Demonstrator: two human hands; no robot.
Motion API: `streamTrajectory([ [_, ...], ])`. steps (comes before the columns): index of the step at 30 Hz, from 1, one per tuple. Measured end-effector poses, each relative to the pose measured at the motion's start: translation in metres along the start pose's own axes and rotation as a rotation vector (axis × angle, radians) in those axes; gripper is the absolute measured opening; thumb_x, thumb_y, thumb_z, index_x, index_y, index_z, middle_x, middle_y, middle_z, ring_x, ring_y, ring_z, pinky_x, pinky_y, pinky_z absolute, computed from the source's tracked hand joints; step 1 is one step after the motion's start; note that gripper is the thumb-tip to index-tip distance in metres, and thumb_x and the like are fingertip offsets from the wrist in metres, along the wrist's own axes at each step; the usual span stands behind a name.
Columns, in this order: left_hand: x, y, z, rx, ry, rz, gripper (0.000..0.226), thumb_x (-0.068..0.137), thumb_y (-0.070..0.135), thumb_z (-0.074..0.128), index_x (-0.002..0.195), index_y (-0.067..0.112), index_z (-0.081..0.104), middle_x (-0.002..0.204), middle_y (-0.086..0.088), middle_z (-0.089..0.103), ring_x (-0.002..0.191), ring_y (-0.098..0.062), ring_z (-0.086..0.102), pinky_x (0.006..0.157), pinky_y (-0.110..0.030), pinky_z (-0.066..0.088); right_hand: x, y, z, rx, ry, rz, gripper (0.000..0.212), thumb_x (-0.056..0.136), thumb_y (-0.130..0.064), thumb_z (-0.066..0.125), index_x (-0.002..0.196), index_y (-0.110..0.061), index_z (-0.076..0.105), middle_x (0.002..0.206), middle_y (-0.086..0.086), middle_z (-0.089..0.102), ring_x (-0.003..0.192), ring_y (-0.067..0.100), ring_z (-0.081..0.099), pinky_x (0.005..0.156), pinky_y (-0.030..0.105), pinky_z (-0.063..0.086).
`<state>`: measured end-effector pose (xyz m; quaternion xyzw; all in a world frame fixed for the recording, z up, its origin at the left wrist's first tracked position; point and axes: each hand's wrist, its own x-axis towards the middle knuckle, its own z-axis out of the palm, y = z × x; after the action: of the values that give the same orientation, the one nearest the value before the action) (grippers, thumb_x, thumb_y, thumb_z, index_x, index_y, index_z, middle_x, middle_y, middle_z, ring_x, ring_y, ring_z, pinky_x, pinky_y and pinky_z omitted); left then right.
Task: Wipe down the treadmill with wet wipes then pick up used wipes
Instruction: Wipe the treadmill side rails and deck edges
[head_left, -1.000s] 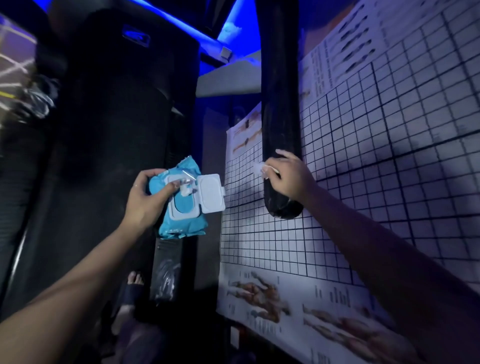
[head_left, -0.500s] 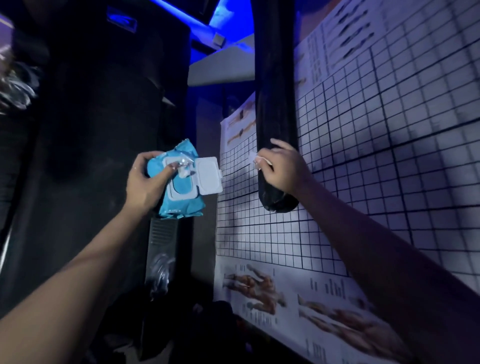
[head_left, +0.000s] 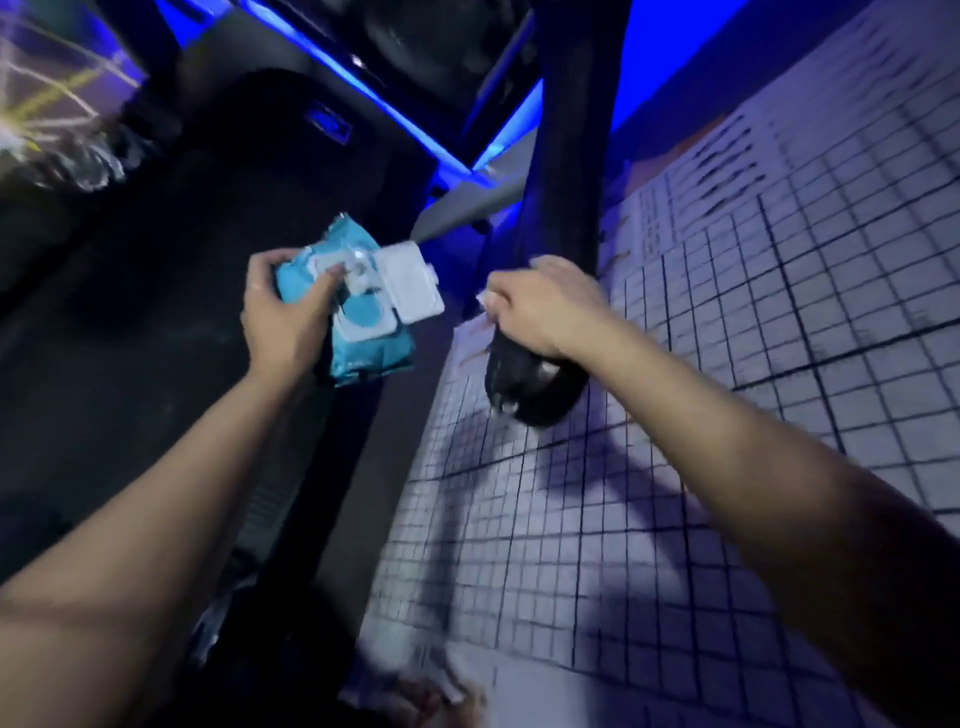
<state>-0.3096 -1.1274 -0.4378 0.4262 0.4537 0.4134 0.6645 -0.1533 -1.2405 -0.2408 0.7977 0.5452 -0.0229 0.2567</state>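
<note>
Covering wipe (head_left: 485, 302) on handrail (head_left: 563, 156), right hand (head_left: 540, 306), pack (head_left: 366, 338) in left hand (head_left: 283, 325)

**Wipes pack left of centre, handrail at centre, chart to the right**

The left grip (head_left: 283, 317) holds the wet wipes pack (head_left: 363, 332) at about 10 o'clock from the middle of the view. The pack's flip lid (head_left: 410, 283) is swung open toward 3 o'clock, the side facing the right grip (head_left: 540, 306). The right grip sits at about 12 o'clock on the treadmill handrail (head_left: 566, 156), just above the rail's lower end, with a wipe (head_left: 485, 301) held against the rail's 9 o'clock side. The handrail runs from 12 o'clock down to centre, apart from the pack. The grid chart (head_left: 779, 364) lies behind and beyond the rail, from 1 to 6 o'clock. The treadmill deck (head_left: 156, 312) lies behind the pack, from 8 to 11 o'clock.
</note>
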Motion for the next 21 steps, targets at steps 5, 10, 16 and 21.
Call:
streamTrajectory([
  [5, -0.053, 0.0, -0.024, -0.102, 0.068, -0.011, 0.03, 0.074, 0.045, 0.085, 0.096, 0.04, 0.065, 0.109, -0.002, 0.075, 0.099, -0.02, 0.073, 0.091, -0.051, 0.061, -0.035, -0.037, -0.009, -0.175, -0.266, -0.213, 0.029, 0.104, -0.046, 0.039, 0.112, -0.031, 0.063, 0.124, 0.004, 0.067, 0.113, 0.031, 0.06, 0.088, 0.04, 0.045],
  [10, -0.087, -0.011, -0.056, -0.109, 0.102, -0.06, 0.041, 0.072, 0.05, 0.087, 0.104, 0.036, 0.066, 0.112, -0.002, 0.074, 0.102, -0.025, 0.074, 0.087, -0.056, 0.061, -0.095, -0.045, 0.001, -0.356, -0.156, -0.45, 0.02, 0.098, -0.024, 0.041, 0.1, -0.019, 0.06, 0.105, 0.005, 0.071, 0.102, 0.027, 0.063, 0.076, 0.034, 0.04],
  [16, -0.109, -0.015, -0.069, -0.11, 0.16, -0.047, 0.052, 0.066, 0.061, 0.09, 0.106, 0.037, 0.066, 0.113, -0.003, 0.074, 0.103, -0.027, 0.074, 0.087, -0.056, 0.061, -0.136, -0.017, 0.011, -0.141, -0.29, -0.401, 0.023, 0.105, -0.025, 0.042, 0.102, -0.019, 0.063, 0.105, 0.003, 0.072, 0.139, 0.017, 0.046, 0.118, 0.031, 0.019],
  [21, -0.111, -0.004, -0.065, -0.125, 0.191, 0.001, 0.049, 0.068, 0.058, 0.09, 0.106, 0.036, 0.067, 0.111, -0.002, 0.075, 0.102, -0.027, 0.074, 0.087, -0.057, 0.061, -0.124, 0.008, -0.026, 0.537, 0.36, -0.271, 0.024, 0.107, -0.023, 0.047, 0.112, -0.022, 0.071, 0.114, -0.01, 0.074, 0.139, -0.005, 0.027, 0.114, 0.021, 0.028],
])
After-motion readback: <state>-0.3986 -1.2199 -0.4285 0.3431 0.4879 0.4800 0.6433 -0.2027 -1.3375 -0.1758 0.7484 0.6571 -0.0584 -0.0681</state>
